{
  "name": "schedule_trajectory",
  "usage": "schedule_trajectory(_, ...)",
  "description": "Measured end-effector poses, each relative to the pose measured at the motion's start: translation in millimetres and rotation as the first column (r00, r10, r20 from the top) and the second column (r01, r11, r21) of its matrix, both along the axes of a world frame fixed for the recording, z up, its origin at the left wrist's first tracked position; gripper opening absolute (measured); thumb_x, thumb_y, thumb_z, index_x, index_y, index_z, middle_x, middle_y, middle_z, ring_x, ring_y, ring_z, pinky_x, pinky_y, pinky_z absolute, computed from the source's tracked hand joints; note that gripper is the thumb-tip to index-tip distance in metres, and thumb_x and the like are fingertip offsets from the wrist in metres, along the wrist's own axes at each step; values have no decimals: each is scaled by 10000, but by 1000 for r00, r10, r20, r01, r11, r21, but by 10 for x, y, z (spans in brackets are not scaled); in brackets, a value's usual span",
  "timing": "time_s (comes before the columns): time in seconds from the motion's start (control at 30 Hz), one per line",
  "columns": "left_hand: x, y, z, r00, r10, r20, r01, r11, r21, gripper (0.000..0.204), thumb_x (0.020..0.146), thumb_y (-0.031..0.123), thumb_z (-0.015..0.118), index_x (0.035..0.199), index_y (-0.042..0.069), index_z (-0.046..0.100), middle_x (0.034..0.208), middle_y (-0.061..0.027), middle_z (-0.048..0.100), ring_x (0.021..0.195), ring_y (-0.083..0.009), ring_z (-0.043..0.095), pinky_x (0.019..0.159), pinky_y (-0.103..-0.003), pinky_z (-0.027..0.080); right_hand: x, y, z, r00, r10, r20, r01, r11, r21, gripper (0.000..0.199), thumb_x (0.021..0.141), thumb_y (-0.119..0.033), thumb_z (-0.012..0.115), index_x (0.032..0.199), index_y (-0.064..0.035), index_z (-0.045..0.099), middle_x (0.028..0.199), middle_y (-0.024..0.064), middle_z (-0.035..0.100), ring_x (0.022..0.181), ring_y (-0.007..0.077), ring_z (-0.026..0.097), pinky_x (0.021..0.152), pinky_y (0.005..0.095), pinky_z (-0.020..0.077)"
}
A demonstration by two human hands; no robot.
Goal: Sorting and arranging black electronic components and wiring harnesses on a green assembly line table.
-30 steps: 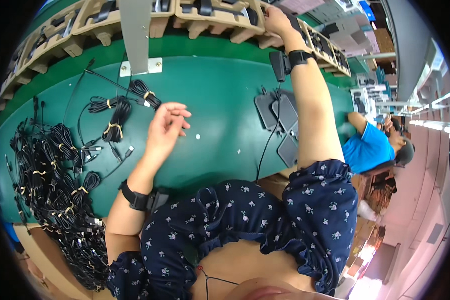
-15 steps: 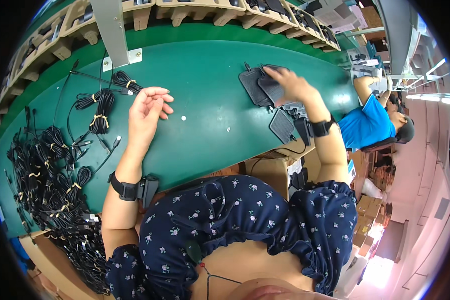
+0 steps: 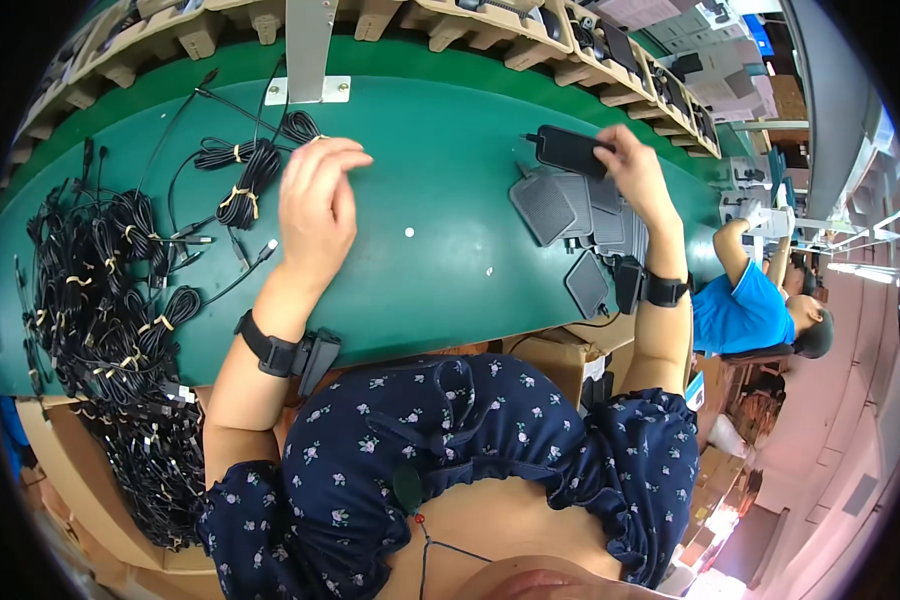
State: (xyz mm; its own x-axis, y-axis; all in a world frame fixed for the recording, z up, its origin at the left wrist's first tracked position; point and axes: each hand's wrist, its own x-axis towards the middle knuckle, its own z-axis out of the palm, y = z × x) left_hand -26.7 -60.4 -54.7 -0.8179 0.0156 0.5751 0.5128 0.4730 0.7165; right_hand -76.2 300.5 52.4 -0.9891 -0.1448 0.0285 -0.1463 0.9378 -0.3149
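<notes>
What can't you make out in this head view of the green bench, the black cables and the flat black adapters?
- Far end of the flat black adapter: covered by the right hand.
- Lower grey-black adapters in the stack: hidden by the ones above and the right forearm.
- Tangled pile of black cables: cut off at the left rim, too dense to count.
- Left hand: whether it touches the bundled black cable is unclear.

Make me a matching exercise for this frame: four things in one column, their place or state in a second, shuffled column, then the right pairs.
Things
1. black adapter
2. bundled cables
3. heap of black cables
4. grey flat pads

Places or states
A. piled at the bench's left end
B. held in the right hand
C. stacked on the green bench, under the right forearm
D. tied with yellow bands, beside the left hand

Pairs: 1-B, 2-D, 3-A, 4-C
</notes>
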Motion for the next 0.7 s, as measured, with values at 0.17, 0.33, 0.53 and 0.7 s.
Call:
schedule_trajectory(0.17,-12,-53,-129,993,105,44,-78,910,-408,373,665,-115,496,984,49,596,1233,-86,495,1237,-290,380,1022,-463,295,-621,-301,154,895,-15,-445,-77,979,-188,203,851,-151,588,1053,-159,606,806,96,641,746,223,621,679,296,470)
schedule_trajectory(0.33,9,-44,-159,987,91,129,-32,913,-406,312,681,-70,556,971,38,603,1297,-108,432,1274,-317,324,1051,-486,257,-1411,-522,323,745,94,-661,-225,967,-116,198,902,-94,486,1056,-99,609,931,63,649,824,127,590,751,251,448)
schedule_trajectory(0.53,-11,-18,-71,981,66,183,10,922,-386,294,701,-71,550,970,43,583,1294,-114,435,1271,-333,330,1045,-495,268,-2259,-354,329,856,193,-480,-216,976,7,408,818,-217,595,1190,-83,496,1100,208,563,1041,303,538,888,413,414)
schedule_trajectory(0.7,-31,-7,-43,976,47,211,32,935,-353,287,696,-72,555,960,39,585,1292,-113,438,1271,-338,322,1045,-507,265,-2762,-91,232,926,315,-208,-347,928,-134,169,919,-105,481,1029,-108,608,868,-31,577,807,78,484,754,206,399)
